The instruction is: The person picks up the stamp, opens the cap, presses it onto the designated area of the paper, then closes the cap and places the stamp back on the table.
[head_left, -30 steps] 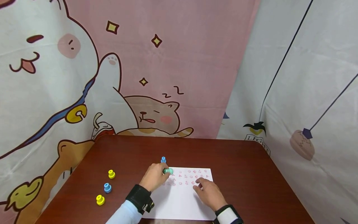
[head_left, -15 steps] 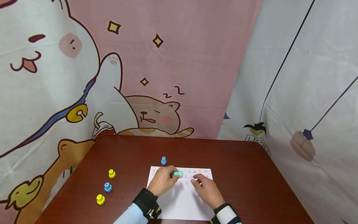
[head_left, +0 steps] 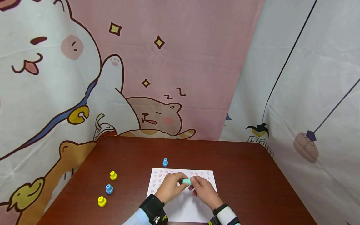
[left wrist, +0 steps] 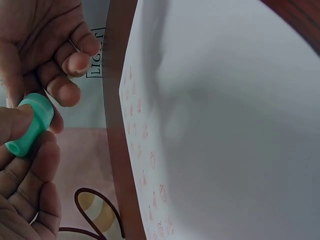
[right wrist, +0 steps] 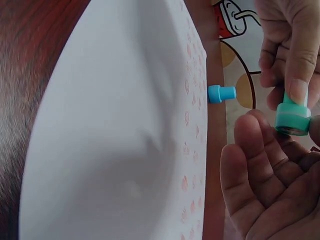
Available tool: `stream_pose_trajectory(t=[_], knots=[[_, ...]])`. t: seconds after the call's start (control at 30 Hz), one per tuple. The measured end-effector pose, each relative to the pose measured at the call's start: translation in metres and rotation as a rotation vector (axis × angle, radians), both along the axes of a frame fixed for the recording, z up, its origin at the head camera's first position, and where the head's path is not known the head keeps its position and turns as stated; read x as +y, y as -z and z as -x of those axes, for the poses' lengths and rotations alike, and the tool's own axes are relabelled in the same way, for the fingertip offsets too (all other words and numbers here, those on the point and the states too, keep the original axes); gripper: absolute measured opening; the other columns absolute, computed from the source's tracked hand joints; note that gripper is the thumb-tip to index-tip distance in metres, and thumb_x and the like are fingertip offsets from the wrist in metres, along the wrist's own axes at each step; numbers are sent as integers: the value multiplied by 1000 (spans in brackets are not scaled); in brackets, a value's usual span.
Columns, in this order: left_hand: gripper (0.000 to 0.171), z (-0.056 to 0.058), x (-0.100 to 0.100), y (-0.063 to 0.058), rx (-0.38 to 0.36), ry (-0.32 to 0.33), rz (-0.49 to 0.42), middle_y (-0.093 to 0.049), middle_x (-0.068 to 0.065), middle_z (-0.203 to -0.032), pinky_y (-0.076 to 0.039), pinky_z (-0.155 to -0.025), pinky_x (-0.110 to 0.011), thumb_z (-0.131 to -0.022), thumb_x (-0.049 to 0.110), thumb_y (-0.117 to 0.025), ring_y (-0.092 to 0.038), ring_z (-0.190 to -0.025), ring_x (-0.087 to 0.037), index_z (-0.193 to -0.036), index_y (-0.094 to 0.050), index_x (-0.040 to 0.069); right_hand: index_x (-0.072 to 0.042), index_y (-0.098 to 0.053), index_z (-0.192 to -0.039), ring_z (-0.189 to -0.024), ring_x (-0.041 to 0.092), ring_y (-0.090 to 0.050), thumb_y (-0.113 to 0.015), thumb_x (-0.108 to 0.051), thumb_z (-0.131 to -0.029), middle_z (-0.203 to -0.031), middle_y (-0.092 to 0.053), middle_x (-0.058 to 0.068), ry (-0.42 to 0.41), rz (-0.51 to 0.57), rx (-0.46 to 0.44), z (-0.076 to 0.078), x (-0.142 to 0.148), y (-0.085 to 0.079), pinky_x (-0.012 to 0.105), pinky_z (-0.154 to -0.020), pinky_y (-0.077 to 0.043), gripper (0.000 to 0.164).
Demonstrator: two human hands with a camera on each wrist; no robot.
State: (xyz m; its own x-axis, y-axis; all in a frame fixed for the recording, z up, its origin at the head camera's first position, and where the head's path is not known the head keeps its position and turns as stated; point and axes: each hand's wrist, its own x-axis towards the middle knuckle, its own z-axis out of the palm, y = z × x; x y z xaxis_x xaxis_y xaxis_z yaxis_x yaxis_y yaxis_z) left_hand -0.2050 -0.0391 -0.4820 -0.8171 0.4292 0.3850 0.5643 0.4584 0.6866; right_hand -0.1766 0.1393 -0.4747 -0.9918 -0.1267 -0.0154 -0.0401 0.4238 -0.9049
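A mint-green toy stamp (head_left: 186, 181) lies between both hands, held over the white paper (head_left: 194, 212). My left hand (head_left: 170, 187) grips its narrow handle, the thumb pressed along it in the right wrist view. From the other side, my right hand (head_left: 207, 193) pinches the stamp's wide end with thumb and index finger. Its other fingers are loosely bent in the left wrist view. A pale seam rings the wide end of the stamp (right wrist: 292, 117), and its underside looks dark. Rows of small pink prints (head_left: 158, 176) cover the far part of the paper; the hands hide some.
A blue stamp (head_left: 165, 162) stands just beyond the paper's far edge. To the left on the brown table (head_left: 239, 175) are a yellow stamp (head_left: 113, 175), another blue stamp (head_left: 109, 189) and a second yellow stamp (head_left: 102, 201). A cartoon-printed cloth (head_left: 197, 62) hangs behind.
My left hand has brought the green stamp right and nearer from the paper's far left edge. My right hand has shifted slightly left and now takes hold of its wide end.
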Motion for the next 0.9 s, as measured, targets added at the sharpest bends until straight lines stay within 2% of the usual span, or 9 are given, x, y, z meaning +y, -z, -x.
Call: stream_pose_trajectory(t=[0.27,0.43,0.53,0.7,0.9], knots=[[8,-2,4,0,-32,20,-24,-68,15,-83,-47,-65,-21,-88,14,-75,-58,-75,2,-94,-72,17,6,-59,-112,-64,17,-63,-46,-23,-106,-86,-67,11,-49,201,-57,1,3,4,29,-59,-51,32],[7,-3,4,0,-50,38,-44,-68,15,-83,-51,-68,-27,-89,16,-76,-58,-76,1,-94,-72,17,6,-55,-108,-64,13,-59,-46,-23,-106,-80,-59,6,-63,270,-94,2,4,4,27,-60,-50,31],[7,-3,3,0,-88,54,-64,-69,14,-85,-53,-71,-29,-89,18,-75,-60,-78,0,-94,-72,17,5,-55,-105,-64,12,-57,-45,-23,-106,-77,-55,3,-70,300,-119,1,4,4,26,-61,-49,30],[6,-3,1,-1,-154,64,-93,-70,14,-86,-49,-69,-24,-90,21,-74,-61,-78,-1,-95,-72,18,3,-53,-104,-65,12,-55,-43,-24,-108,-78,-54,2,-105,364,-160,3,7,5,26,-63,-48,29],[6,0,0,-4,-175,88,-113,-70,13,-84,-48,-70,-24,-91,20,-73,-62,-76,-2,-96,-72,17,1,-50,-105,-67,12,-54,-41,-26,-108,-80,-53,3,-130,427,-215,5,9,2,27,-65,-47,28]])
